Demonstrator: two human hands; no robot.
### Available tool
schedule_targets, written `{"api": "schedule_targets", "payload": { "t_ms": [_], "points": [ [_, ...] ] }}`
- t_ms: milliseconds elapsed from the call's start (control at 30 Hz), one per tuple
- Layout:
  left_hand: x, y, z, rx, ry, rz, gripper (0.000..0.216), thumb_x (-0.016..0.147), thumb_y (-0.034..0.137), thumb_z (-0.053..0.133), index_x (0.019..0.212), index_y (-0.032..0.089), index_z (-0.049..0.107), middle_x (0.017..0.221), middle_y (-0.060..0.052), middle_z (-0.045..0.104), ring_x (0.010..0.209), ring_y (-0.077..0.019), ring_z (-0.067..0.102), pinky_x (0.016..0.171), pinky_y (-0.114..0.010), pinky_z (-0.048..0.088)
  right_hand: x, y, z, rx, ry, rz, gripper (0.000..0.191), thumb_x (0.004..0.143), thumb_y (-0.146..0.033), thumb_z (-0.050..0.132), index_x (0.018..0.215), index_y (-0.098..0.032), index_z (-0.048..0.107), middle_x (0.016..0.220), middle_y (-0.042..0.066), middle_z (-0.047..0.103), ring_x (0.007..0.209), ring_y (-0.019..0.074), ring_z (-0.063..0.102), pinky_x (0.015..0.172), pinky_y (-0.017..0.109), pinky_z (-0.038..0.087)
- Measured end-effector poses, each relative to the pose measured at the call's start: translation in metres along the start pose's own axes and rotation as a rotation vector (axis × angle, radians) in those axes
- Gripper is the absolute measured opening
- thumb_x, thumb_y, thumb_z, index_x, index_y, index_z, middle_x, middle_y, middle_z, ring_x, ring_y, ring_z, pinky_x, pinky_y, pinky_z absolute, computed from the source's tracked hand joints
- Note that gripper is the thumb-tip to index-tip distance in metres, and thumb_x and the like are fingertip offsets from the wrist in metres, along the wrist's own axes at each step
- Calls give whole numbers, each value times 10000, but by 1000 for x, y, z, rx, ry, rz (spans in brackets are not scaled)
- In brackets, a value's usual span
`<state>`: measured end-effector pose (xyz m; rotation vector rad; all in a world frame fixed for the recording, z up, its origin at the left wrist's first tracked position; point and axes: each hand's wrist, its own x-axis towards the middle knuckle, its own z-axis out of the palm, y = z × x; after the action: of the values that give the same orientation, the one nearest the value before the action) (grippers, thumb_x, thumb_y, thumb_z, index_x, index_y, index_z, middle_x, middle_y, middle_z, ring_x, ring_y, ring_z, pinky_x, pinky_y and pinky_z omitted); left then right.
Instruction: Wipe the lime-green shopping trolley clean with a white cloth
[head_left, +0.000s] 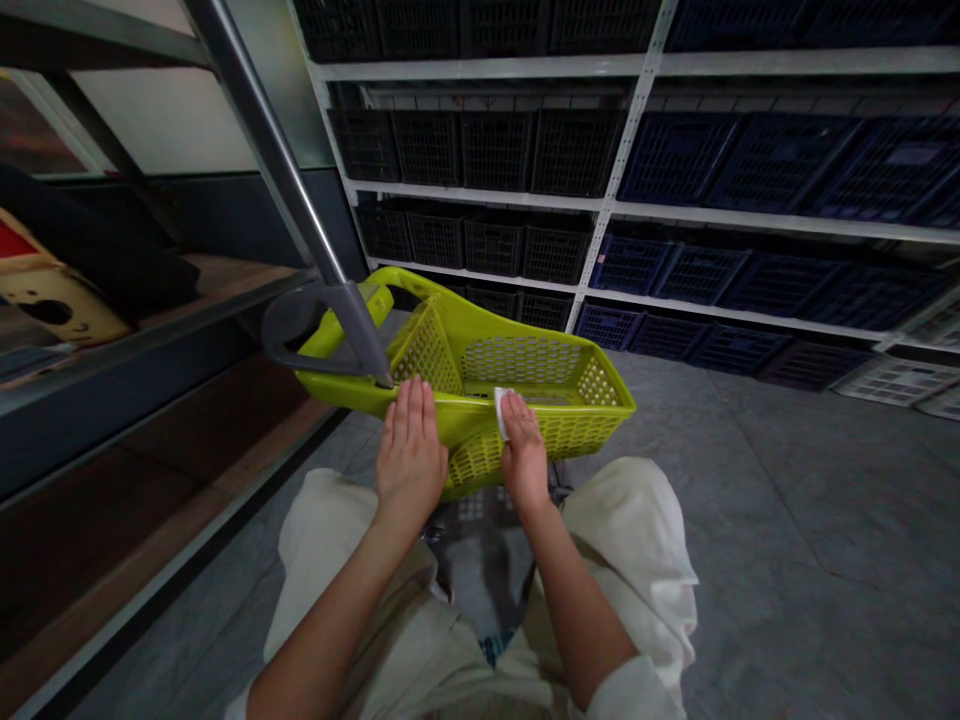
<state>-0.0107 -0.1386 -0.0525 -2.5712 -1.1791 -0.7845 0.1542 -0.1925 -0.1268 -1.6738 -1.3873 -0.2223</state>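
Observation:
A lime-green plastic shopping cart basket (487,318) stands in front of my knees, its walls pierced with holes. My left hand (411,450) lies flat against its near side by the rim, fingers stretched out and holding nothing. Farther right, my right hand (525,450) presses a small white cloth or tissue (501,412) against the near wall just below the rim. The cloth is partly hidden under the fingers. Beside my left fingertips, a grey plastic handle (360,325) is attached to the cart's left end.
Ahead, white metal shelving (634,110) carries black crates (495,150) and blue crates (667,160). A shiny metal pole (277,150) slants down to the grey handle. Left is a shelf unit (150,350) with a cartoon-faced item (64,300). Grey floor (750,520) extends to the right.

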Motion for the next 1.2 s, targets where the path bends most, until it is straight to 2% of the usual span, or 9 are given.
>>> {"api": "schedule_targets", "payload": {
  "t_ms": [167,267,400,500,700,867,967,1100,1200],
  "points": [
    [-1,0,4,-6,33,-1,814,842,160,477,1565,-14,145,1633,-220,234,1540,-311,150,1244,-486,212,-5,16,-4,-71,132,118,824,714,47,339,1493,-196,451,1498,116,522,1464,210,389,1212,542,317],
    [0,-1,6,1,33,-6,804,849,165,481,1561,-22,157,1632,-231,224,1539,-312,154,1241,-484,220,5,-10,10,-52,112,126,807,712,44,339,1479,-170,472,1489,120,532,1455,207,405,1216,517,317],
    [0,-2,9,31,37,-14,679,912,151,406,1545,-21,232,1619,-229,267,1537,-304,167,1236,-478,241,26,-62,29,96,-50,-34,748,742,17,356,1466,-124,484,1502,109,520,1459,185,395,1241,432,288],
    [0,-2,9,44,42,-21,605,950,139,337,1539,12,283,1615,-201,300,1536,-290,173,1234,-468,252,33,-82,33,153,-112,-78,708,780,-10,363,1470,-122,477,1518,107,501,1466,181,383,1253,425,255],
    [0,-2,6,63,15,4,710,902,163,444,1540,-48,214,1618,-244,260,1541,-312,147,1240,-478,230,20,-53,19,98,-96,-82,822,707,30,360,1508,-145,419,1544,101,468,1482,182,354,1254,462,233],
    [0,0,2,41,-14,-5,765,862,157,489,1538,-61,203,1625,-251,232,1539,-317,154,1249,-471,204,3,-5,-2,-3,-12,20,806,709,36,347,1481,-166,463,1519,100,501,1466,196,385,1239,496,250],
    [1,0,1,19,-14,-14,774,853,154,496,1536,-63,204,1620,-254,242,1538,-316,161,1249,-473,206,-2,8,-8,-45,38,101,771,726,36,335,1450,-165,503,1495,96,530,1454,201,406,1244,514,223],
    [1,0,3,20,8,-5,779,857,160,490,1541,-58,190,1620,-255,243,1539,-314,158,1242,-483,226,7,-12,2,-50,47,177,747,736,37,338,1435,-151,522,1477,105,548,1444,207,420,1247,512,211],
    [1,-2,7,43,21,5,724,886,156,456,1533,-63,217,1613,-258,260,1537,-323,163,1235,-492,244,23,-47,16,20,-35,93,719,760,24,353,1436,-152,521,1473,99,554,1424,198,447,1256,483,200]
  ]
}}
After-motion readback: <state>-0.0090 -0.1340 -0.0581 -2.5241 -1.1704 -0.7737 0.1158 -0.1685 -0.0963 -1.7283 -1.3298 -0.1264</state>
